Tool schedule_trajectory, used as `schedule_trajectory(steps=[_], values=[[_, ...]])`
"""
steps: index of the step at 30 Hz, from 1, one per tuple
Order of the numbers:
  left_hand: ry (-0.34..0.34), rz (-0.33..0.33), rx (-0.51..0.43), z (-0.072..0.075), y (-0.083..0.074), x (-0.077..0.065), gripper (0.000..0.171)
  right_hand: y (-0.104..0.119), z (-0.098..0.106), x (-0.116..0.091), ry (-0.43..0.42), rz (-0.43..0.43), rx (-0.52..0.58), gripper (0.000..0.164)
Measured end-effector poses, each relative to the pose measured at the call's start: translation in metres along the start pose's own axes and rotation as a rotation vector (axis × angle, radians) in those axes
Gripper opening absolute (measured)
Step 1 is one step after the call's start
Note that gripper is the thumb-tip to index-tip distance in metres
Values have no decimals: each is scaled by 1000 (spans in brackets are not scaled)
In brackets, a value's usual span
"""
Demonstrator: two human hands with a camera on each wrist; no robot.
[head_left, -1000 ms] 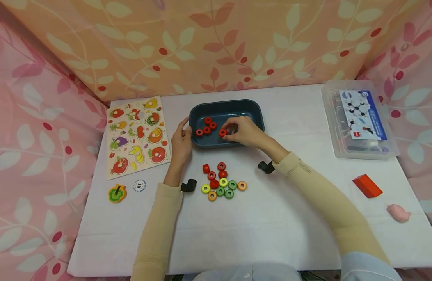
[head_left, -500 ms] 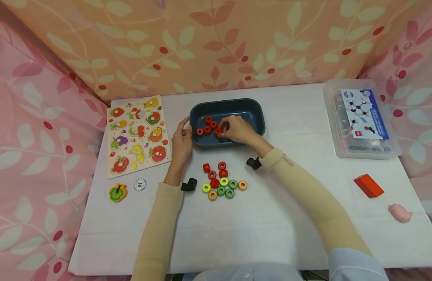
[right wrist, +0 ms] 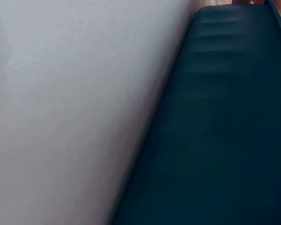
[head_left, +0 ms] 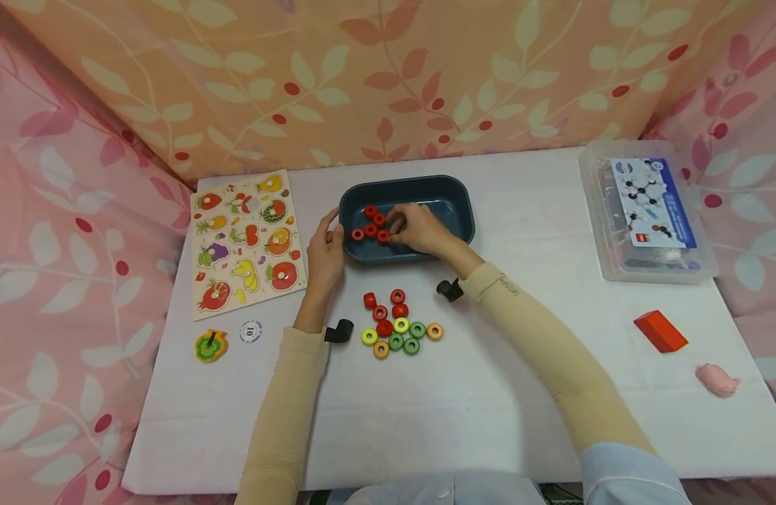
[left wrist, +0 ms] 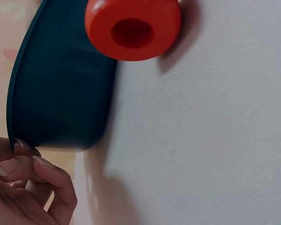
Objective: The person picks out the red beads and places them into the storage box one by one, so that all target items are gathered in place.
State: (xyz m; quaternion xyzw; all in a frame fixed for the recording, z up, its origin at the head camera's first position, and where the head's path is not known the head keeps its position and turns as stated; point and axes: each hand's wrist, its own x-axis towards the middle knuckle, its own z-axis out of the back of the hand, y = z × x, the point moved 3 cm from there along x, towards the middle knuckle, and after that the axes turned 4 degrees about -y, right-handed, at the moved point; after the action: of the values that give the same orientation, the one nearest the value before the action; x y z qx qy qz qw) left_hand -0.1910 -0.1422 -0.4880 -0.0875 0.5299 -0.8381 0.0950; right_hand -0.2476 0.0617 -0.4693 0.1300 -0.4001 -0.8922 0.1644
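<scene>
My left hand (head_left: 325, 261) holds the left end of a dark blue oblong tray (head_left: 453, 249); in the left wrist view its curled fingers (left wrist: 61, 180) meet the tray's rim. My right hand (head_left: 422, 229) reaches over the tray's front side and pinches a red ring-shaped bead (head_left: 383, 236) low inside it. Beside that bead lie several more red beads (head_left: 358, 234) in the tray's left half. The right wrist view shows the tray's outer wall (right wrist: 215, 131) and white cloth, with the right hand out of sight.
In front of the tray, red beads (head_left: 384, 328), yellow, green and orange rings (head_left: 411, 346) lie grouped on the white cloth. A fruit puzzle board (head_left: 247, 245) stands left, a lidded plastic box (head_left: 646, 210) right. A red block (head_left: 660, 331) and pink pig figure (head_left: 717, 379) lie front right.
My right hand has moved left inside the tray, bringing its red bead up beside the other red beads. The left hand has stayed at the tray's left end.
</scene>
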Motion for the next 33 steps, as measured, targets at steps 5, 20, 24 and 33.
schedule_trajectory(steps=[5,20,24,33], values=[[8,6,0,0,1,0,41,0,0,-5,1,19,-6,31],[16,11,-36,0,2,-2,40,31,4,-53,4,279,112,29],[12,15,-39,1,1,-2,40,37,1,-69,70,316,173,29],[11,26,-35,0,1,-1,40,15,-17,-85,324,219,131,35]])
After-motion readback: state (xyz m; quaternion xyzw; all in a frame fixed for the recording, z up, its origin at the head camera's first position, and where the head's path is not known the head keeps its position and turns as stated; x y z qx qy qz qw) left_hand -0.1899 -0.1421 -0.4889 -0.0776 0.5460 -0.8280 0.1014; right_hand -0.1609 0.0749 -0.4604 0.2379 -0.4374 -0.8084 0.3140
